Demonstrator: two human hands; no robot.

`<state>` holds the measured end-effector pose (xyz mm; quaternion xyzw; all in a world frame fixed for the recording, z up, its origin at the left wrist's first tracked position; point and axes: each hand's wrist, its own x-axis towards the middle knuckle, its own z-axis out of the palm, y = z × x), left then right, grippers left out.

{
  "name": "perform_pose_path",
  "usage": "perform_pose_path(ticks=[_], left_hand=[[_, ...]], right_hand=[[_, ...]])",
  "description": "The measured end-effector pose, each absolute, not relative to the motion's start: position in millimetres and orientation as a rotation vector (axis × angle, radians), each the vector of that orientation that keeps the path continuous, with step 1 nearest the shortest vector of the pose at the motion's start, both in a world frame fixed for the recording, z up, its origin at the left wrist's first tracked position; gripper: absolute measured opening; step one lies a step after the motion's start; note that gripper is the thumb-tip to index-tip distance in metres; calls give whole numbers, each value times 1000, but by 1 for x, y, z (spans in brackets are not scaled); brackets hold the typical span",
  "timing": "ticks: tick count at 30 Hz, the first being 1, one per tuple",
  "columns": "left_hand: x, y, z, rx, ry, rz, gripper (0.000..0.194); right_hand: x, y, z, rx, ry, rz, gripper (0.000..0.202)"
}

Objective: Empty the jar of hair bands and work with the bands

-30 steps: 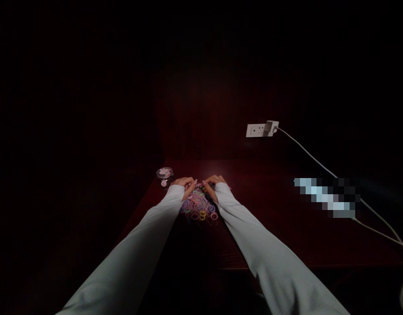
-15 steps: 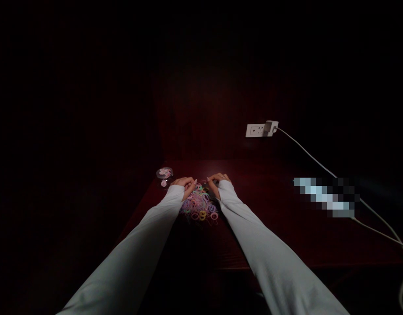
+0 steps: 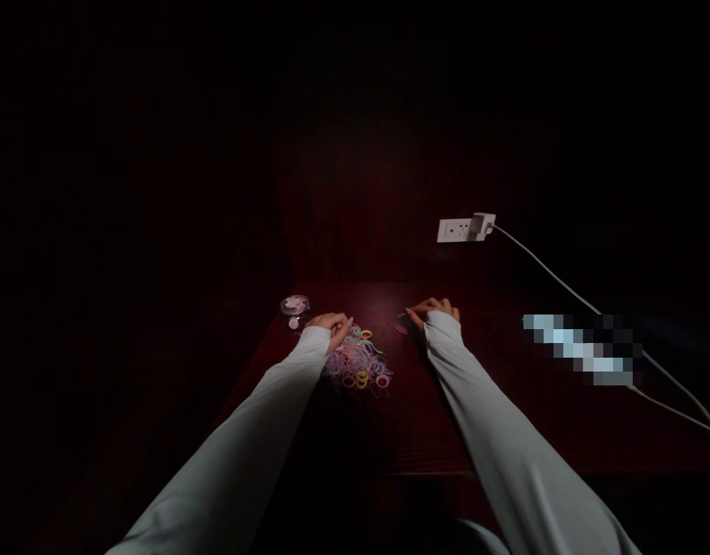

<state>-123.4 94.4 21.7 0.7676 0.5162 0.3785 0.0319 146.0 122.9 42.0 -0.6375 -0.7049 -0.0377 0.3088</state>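
A pile of small coloured hair ties [image 3: 358,358], pink, purple, yellow and green, lies on the dark red table. My left hand [image 3: 330,324] rests at the pile's left edge, fingers curled and pressed together; whatever they hold is too small to make out. To the right of the pile, my right hand [image 3: 439,310] pinches what looks like a thin pink hair tie [image 3: 402,314] between thumb and fingertip. Just below those fingertips, a few pink hair ties [image 3: 401,328] lie on the table, apart from the pile.
A clear round container [image 3: 295,305] with pink and white pieces stands beyond my left hand, a small pink item [image 3: 294,324] before it. On the back wall, a white socket [image 3: 452,230] holds a charger [image 3: 482,225]. Its cable [image 3: 545,267] runs right, past a pixelated object [image 3: 580,348].
My right hand has moved right, away from the pile and my left hand, uncovering the pink hair ties there. My left hand stays by the pile. The view has shifted slightly.
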Motion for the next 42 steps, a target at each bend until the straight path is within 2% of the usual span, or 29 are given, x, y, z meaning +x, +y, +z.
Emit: perform_pose_path(ticks=[14,21,28,33,38,42], left_hand=[[-124,95,21,2409,1592,1152,36],[-124,94,20,2399,1608,1148,36],[-123,93,22,2409,1561,1151,37],[-121,88,29,2409,1602,1099,33],[-122,87,32,2415,1625,1016,26],[-122,86,33,2420,1622,1012,29]], right_hand=[[144,122,33,-1790,-1941,-111,35],[141,119,38,-1827,-1811,-104,37],[119,115,43,-1448,-1721,-121,26],[82,96,41,-1146,-1896,-13,17],[71,90,35,-1082,-1991,63,12],[75,89,40,-1147,-1981,122,15]])
